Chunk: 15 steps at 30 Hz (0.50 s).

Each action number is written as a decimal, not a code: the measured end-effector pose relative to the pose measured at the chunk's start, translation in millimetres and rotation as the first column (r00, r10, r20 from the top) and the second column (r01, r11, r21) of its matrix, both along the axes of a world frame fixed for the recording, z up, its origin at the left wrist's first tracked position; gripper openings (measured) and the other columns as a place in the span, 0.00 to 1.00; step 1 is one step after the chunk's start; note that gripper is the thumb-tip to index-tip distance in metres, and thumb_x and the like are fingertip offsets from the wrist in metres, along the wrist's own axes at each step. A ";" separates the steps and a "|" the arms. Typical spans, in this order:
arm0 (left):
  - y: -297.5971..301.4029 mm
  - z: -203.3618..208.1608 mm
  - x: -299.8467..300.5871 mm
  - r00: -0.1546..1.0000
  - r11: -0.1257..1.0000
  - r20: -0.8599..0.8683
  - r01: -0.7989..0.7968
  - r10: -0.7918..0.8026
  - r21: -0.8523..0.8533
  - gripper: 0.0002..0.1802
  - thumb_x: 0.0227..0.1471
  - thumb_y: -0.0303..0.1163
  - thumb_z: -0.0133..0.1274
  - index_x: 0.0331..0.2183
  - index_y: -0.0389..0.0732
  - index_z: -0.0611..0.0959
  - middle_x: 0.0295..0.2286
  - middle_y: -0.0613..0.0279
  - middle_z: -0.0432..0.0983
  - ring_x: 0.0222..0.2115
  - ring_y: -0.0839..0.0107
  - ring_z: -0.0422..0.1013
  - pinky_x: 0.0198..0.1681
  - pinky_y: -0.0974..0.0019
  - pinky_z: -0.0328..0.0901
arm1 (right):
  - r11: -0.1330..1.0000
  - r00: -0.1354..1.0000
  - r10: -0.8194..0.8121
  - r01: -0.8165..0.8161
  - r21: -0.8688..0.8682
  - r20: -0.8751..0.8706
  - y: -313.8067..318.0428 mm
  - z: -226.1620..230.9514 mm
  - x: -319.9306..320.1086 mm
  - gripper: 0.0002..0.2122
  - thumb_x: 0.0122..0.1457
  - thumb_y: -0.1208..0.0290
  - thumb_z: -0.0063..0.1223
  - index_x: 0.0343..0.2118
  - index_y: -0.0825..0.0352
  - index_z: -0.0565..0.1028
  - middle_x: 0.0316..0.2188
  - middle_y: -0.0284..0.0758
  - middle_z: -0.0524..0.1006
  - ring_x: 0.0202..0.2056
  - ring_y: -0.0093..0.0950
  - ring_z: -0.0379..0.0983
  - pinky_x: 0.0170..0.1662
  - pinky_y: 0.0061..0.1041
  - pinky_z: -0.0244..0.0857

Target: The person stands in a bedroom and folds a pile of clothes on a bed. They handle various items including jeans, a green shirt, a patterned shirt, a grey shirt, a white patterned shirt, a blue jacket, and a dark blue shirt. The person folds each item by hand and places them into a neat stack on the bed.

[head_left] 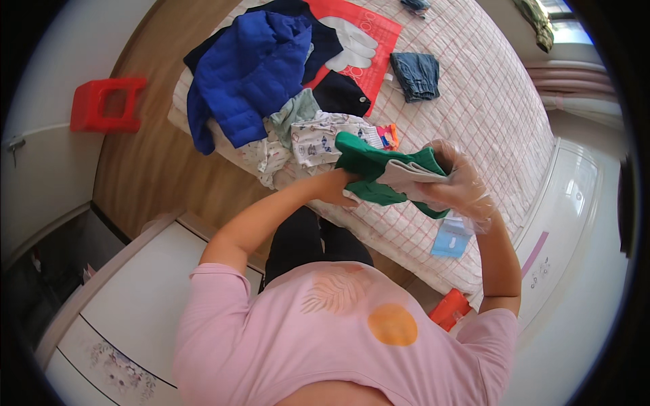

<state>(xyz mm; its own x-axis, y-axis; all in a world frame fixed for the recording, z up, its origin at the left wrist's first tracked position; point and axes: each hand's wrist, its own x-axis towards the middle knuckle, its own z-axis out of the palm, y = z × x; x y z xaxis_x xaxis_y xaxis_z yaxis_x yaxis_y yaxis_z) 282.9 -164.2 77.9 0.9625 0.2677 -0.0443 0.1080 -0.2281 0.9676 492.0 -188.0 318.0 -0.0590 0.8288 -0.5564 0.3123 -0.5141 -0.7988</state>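
Note:
Both my hands hold a green garment with a light grey-white part, raised above the near edge of the bed. My left hand grips its lower left side, with the fingertips partly hidden by the cloth. On the other side my right hand, in a clear plastic glove, is closed on the folded grey and green cloth. Just beyond the garment lies a white printed piece of clothing, beside a grey-green cloth. A light blue packet rests on the bed below my right hand.
A blue jacket lies over dark clothing at the bed's far left. Behind are a red printed bag and folded jeans. A red stool stands left. White cabinets flank me, and an orange-red object is low at right.

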 end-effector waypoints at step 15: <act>150.8 -77.7 -25.4 0.972 0.853 -0.001 -0.205 0.234 0.480 0.13 0.41 0.25 0.49 0.35 0.36 0.74 0.36 0.50 0.71 0.40 0.56 0.67 0.43 0.61 0.62 | 0.421 0.500 -0.866 0.693 -0.585 -0.031 -51.4 -339.8 1.9 0.19 0.47 0.70 0.56 0.44 0.65 0.66 0.40 0.33 0.71 0.40 0.28 0.68 0.43 0.28 0.63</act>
<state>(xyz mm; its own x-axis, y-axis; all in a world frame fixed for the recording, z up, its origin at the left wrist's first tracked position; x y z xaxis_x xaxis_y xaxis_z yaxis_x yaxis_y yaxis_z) 257.5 -13.4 0.2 0.8760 0.4740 0.0888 0.2611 -0.6210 0.7390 493.9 -239.3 -21.8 0.2560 0.2494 -0.9340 -0.6154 -0.7031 -0.3564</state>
